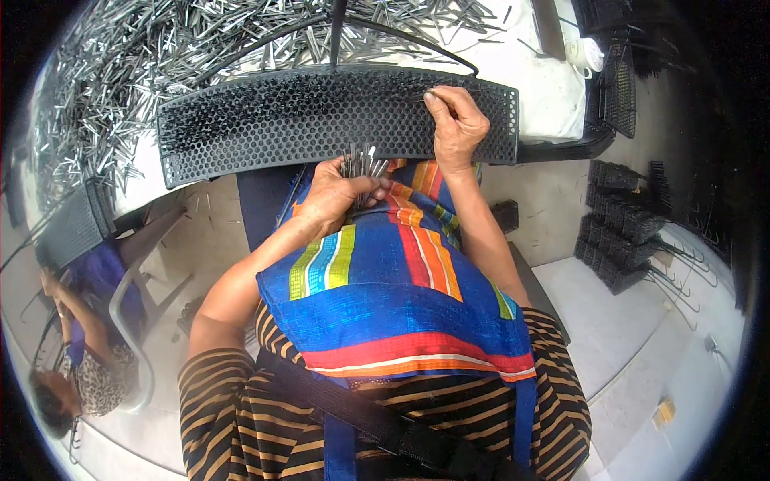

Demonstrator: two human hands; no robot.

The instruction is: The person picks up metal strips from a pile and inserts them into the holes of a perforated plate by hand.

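Perforated panel [281, 146], black, long, gently curved: one, set crosswise at the near side of the bench [553, 100], its lower edge by the lap. Far holes densely studded with dark bits; near band and right end largely bare.

Left hand [327, 196]: fingers closed around a bundle of thin strips [365, 164], tips up, just below the panel's near edge. Right hand [459, 132]: fingers narrowed to a pinch over the panel's right part (whether a strip sits in the pinch, cannot tell).

Loose strips [112, 104]: many, heaped on the bench beyond and to the left.

Handling notes, by judgement: work looks to be single strips into single holes. Keep the bundle upright and fanned, near the panel, so one strip parts cleanly; pinch close to its end; enter straight, without brushing seated neighbours; follow rows in order, lest holes be missed.
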